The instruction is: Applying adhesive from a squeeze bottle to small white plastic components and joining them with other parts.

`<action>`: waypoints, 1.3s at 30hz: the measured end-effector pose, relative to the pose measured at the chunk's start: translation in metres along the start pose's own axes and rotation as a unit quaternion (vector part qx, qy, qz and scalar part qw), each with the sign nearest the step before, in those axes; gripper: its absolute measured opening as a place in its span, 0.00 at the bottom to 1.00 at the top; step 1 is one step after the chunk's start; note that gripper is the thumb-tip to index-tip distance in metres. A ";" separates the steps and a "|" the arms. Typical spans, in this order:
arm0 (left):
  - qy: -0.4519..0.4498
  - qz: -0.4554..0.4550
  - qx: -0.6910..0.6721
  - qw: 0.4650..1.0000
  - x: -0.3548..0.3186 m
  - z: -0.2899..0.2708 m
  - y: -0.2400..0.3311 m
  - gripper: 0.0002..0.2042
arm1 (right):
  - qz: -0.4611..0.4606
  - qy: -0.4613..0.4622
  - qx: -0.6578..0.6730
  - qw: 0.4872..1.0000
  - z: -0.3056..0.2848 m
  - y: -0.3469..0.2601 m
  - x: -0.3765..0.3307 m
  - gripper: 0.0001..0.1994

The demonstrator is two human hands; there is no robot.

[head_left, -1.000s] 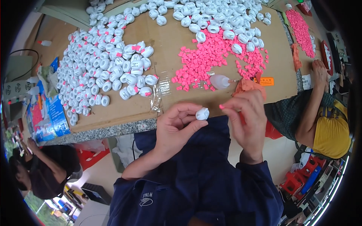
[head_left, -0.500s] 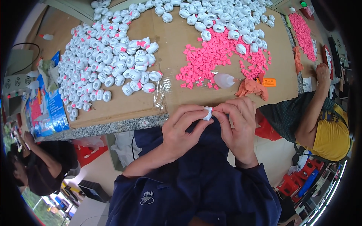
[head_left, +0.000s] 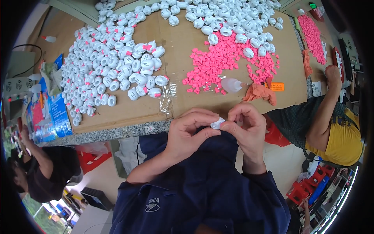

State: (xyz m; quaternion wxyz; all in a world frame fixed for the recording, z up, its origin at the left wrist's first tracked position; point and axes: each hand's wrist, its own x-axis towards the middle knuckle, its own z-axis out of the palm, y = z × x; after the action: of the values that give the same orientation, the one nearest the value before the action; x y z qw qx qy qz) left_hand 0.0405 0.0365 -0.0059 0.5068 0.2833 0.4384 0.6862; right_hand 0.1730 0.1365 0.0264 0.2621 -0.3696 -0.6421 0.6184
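Over the table's front edge, my left hand point(head_left: 191, 130) pinches a small white rounded plastic part point(head_left: 217, 123) between thumb and fingers. From the other side my right hand point(head_left: 249, 126) presses its thumb against the same part, its index finger curled above it. Whether the part carries a pink piece is hidden by my fingers. Beyond my hands, small pink bow-shaped pieces point(head_left: 206, 64) lie in a loose heap. To their left spreads a pile of white hollow plastic parts point(head_left: 113, 62), many with pink bows on them. More white parts point(head_left: 230, 17) lie behind the pink heap.
A translucent squeeze bottle point(head_left: 231, 85) lies beside an orange cloth point(head_left: 260, 93) on the cardboard-covered table point(head_left: 171, 46). The granite edge point(head_left: 117, 131) runs before me. A co-worker in a yellow top point(head_left: 343, 144) sits at right, another person in dark clothes point(head_left: 50, 171) at left.
The white part has turned and tilted between my hands. The right index finger has lifted and curled back, while its thumb now presses on the part. The pink bit seen there earlier is out of sight.
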 end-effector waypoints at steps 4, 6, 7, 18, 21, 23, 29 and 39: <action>0.004 0.005 -0.015 1.000 0.001 0.001 0.005 0.11 | -0.115 -0.040 -0.027 0.992 -0.004 0.011 0.005 0.09; 0.012 0.002 0.009 1.000 0.000 0.001 0.006 0.11 | -0.136 -0.043 -0.056 0.988 -0.006 0.010 0.006 0.10; 0.013 0.011 0.036 0.999 0.000 0.000 0.007 0.11 | -0.157 -0.046 -0.087 0.983 -0.007 0.010 0.006 0.10; 0.012 0.003 0.047 0.999 -0.002 -0.003 0.008 0.12 | -0.199 0.011 -0.148 0.969 0.004 0.009 0.002 0.08; 0.028 -0.033 -0.040 0.998 -0.001 -0.002 0.008 0.14 | -0.182 -0.004 -0.116 0.977 0.004 0.008 0.001 0.08; 0.019 -0.024 -0.010 0.999 0.000 -0.002 0.011 0.15 | -0.179 -0.002 -0.114 0.977 0.005 0.007 0.001 0.08; 0.029 -0.004 0.030 0.999 -0.002 0.001 0.010 0.15 | -0.210 0.011 -0.156 0.965 0.008 0.004 -0.001 0.09; 0.043 0.000 0.089 0.995 -0.006 -0.002 0.009 0.14 | -0.212 0.007 -0.133 0.968 0.015 0.011 0.000 0.08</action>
State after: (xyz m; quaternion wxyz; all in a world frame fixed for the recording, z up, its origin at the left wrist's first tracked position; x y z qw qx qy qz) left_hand 0.0363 0.0293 0.0013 0.4605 0.2972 0.5190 0.6559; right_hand 0.1631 0.1270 0.0139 0.3400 -0.2605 -0.7809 0.4548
